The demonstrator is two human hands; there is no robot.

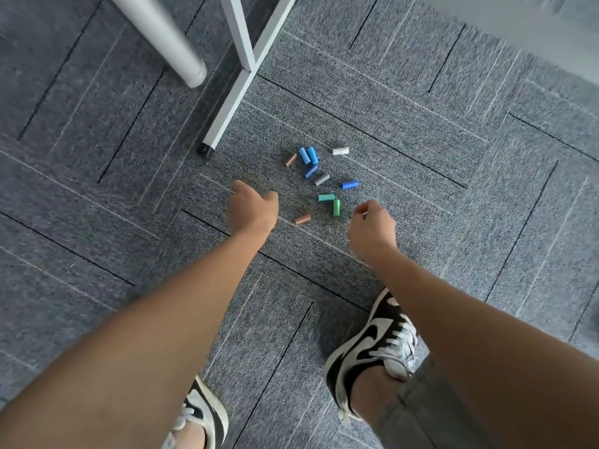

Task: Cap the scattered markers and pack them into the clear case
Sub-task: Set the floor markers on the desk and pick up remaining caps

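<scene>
Open room: bare grey carpet (421,131) is stretching right and far of the caps; a white frame leg (227,105) is ending in a dark foot just far-left of them, with a round white pole (168,40) further left.
Near edge: two black-and-white sneakers, left sneaker (201,413) and right sneaker (376,341), are standing on the carpet near of the caps.
Caps: a loose scatter of small marker caps is lying on the floor between and just beyond both hands.
Far caps: two light blue caps (308,155) are lying side by side, with a tan cap (290,160) to their left and a white cap (340,151) to their right.
Middle caps: a dark blue cap (311,171), a grey cap (321,179) and a blue cap (350,184) are sitting slightly apart.
Near caps: a teal cap (325,198) is meeting a green cap (336,207) at a corner; a salmon cap (302,219) is lying nearest.
Left hand (252,209): hovering left of the salmon cap, fingers loosely curled downward, holding nothing visible.
Right hand (372,225): hanging just right of the green cap, fingers drawn together with thumb and forefinger closing; whether anything is pinched, I cannot tell.
Surface: grey carpet tiles with dark seams and pale stripes.
</scene>
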